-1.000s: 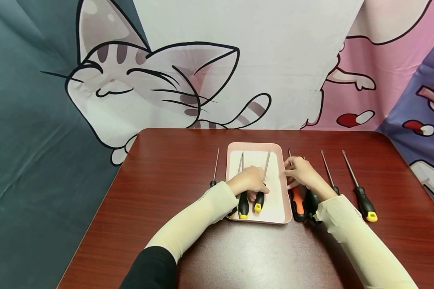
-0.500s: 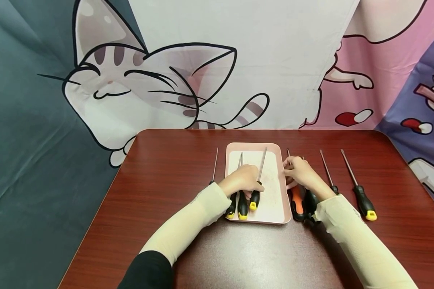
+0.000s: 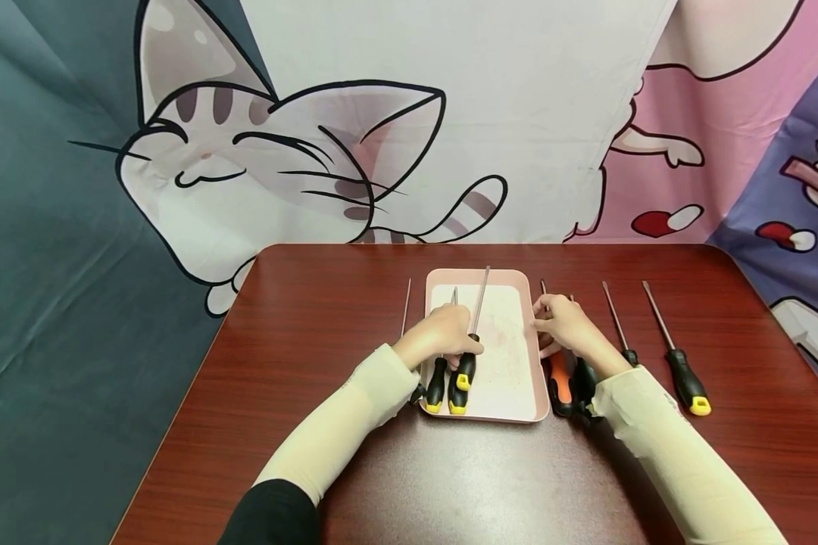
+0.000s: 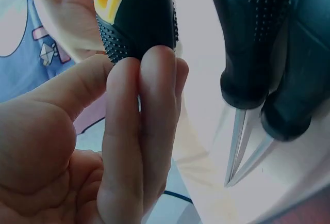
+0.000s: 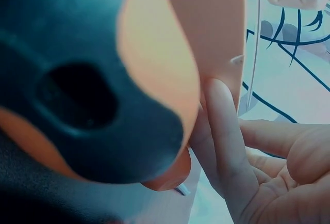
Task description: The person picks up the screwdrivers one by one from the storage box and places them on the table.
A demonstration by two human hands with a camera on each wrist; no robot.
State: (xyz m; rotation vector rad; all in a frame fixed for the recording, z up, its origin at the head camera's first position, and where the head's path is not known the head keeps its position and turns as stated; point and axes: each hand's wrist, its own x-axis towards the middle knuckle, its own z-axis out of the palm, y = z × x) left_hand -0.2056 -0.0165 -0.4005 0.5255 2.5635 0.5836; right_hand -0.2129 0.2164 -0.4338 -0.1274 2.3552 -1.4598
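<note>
The left grip [image 3: 439, 333] pinches a screwdriver [image 3: 466, 365] by its handle over the tray [image 3: 507, 367], centre of the head view; two more drivers [image 3: 435, 386] lie inside, at its left; the right grip [image 3: 562, 324], fingers fairly straight, touches the tray's right side, near an orange-black handle [image 3: 560, 377] on the desk [image 3: 450, 484]

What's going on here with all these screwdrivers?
A person at a table is handling screwdrivers. In the grip of the left hand is a black-and-yellow screwdriver, held over a shallow tray where two more screwdrivers already lie next to each other. The right hand holds the tray's edge. Outside the tray, another screwdriver lies to its left, with an orange-and-black handle and other screwdrivers to its right.
</note>
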